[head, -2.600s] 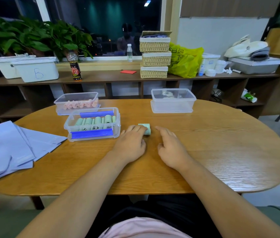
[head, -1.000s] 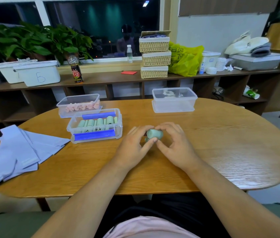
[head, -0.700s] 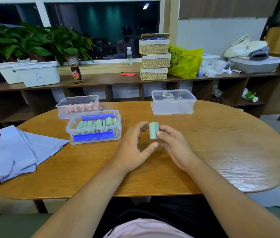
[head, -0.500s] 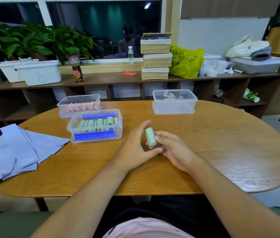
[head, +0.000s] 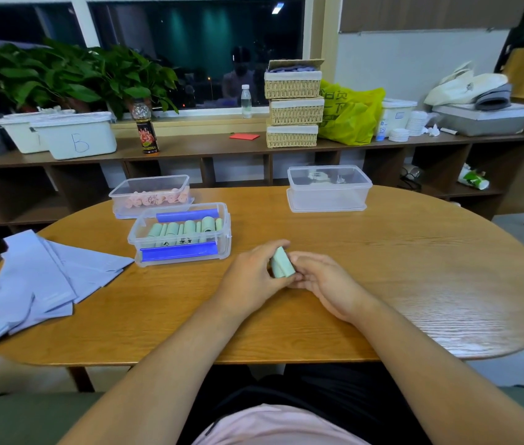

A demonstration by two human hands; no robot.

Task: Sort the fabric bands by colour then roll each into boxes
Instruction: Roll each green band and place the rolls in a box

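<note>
step: green roll (head: 281, 263) finished | left hand (head: 252, 277) and right hand (head: 321, 279) both pinching it | next: drop into green box (head: 180, 234)

Pale green roll (head: 281, 262), wood-grain table (head: 414, 252)

left hand (head: 252, 278), right hand (head: 325, 280), both curled, touching

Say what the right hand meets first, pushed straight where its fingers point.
The green roll that the right hand pinches, then the left hand on the roll's other side, likely.
</note>
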